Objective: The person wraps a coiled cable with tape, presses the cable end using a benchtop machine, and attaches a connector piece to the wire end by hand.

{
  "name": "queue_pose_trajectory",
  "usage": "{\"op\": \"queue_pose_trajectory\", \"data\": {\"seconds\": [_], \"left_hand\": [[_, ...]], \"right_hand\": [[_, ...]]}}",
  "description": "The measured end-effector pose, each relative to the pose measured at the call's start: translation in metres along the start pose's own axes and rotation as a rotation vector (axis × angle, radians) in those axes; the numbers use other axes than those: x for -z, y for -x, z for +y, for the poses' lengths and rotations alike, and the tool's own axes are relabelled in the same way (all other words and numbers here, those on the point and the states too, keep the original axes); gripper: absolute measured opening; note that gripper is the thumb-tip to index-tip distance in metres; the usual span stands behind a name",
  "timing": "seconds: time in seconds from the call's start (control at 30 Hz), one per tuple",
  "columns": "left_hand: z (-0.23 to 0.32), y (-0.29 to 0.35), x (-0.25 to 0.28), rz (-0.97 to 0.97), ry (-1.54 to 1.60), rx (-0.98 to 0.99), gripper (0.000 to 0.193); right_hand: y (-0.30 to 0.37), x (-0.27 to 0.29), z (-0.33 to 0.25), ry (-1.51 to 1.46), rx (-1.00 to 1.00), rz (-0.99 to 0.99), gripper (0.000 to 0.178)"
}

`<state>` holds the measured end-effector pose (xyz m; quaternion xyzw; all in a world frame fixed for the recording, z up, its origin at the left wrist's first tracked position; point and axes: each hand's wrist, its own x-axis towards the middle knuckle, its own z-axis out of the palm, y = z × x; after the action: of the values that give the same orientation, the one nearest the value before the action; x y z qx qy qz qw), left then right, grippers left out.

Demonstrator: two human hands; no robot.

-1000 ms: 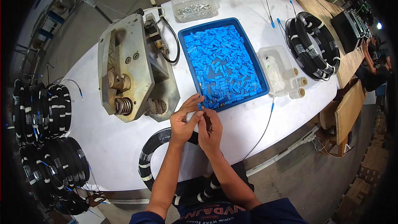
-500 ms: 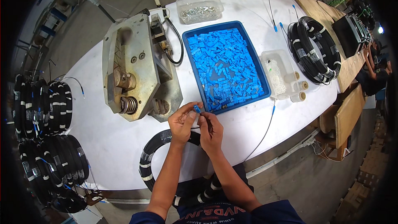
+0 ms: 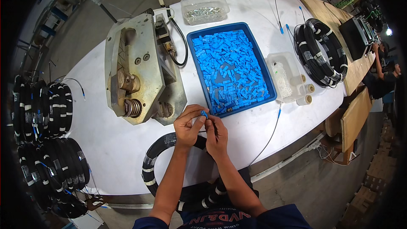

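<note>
A small blue fibre-optic cable connector (image 3: 204, 113) sits between my fingertips, just in front of the blue tray. My left hand (image 3: 186, 125) is closed, its thumb and fingers pinching the connector from the left. From the right, my right hand (image 3: 216, 133) pinches the connector's lower end; the fingers partly hide what lies between them. Below my hands a coil of black cable (image 3: 149, 161), wrapped with white bands, lies on the table and reaches over its front edge. The blue tray (image 3: 274, 93) is spread with many loose blue connector pieces (image 3: 237, 57).
A heavy metal press (image 3: 142, 76) stands left of the tray. Behind is a clear tub (image 3: 207, 19) of small metal parts; to the right, another tub (image 3: 291, 61) with white contents, beside small rolls (image 3: 310, 87). Cable coils (image 3: 322, 55) lie right, more (image 3: 60, 106) at left.
The blue connector has turned slightly between my fingertips and tilts more toward the right hand. Both hands stay in nearly the same place.
</note>
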<state>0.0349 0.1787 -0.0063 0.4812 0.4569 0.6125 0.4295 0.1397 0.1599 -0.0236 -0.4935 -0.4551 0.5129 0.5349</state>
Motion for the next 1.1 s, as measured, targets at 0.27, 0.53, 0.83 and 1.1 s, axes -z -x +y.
{"op": "queue_pose_trajectory", "data": {"seconds": [0.27, 0.53, 0.83, 1.1], "left_hand": [[-0.0054, 0.0025, 0.0032, -0.043, 0.096, 0.093, 0.015], [-0.002, -0.0033, -0.0012, -0.083, -0.129, -0.084, 0.013], [-0.0052, -0.0012, -0.0008, -0.07, -0.005, 0.159, 0.012], [-0.002, -0.006, -0.0043, -0.121, -0.134, 0.052, 0.014]], "right_hand": [[0.001, 0.0028, -0.0042, 0.053, 0.005, -0.032, 0.012], [0.002, 0.0033, -0.0032, 0.007, -0.03, 0.002, 0.014], [0.0031, 0.0013, -0.0033, -0.042, 0.004, 0.041, 0.014], [0.0029, 0.0037, 0.0007, -0.047, -0.014, 0.064, 0.014]]}}
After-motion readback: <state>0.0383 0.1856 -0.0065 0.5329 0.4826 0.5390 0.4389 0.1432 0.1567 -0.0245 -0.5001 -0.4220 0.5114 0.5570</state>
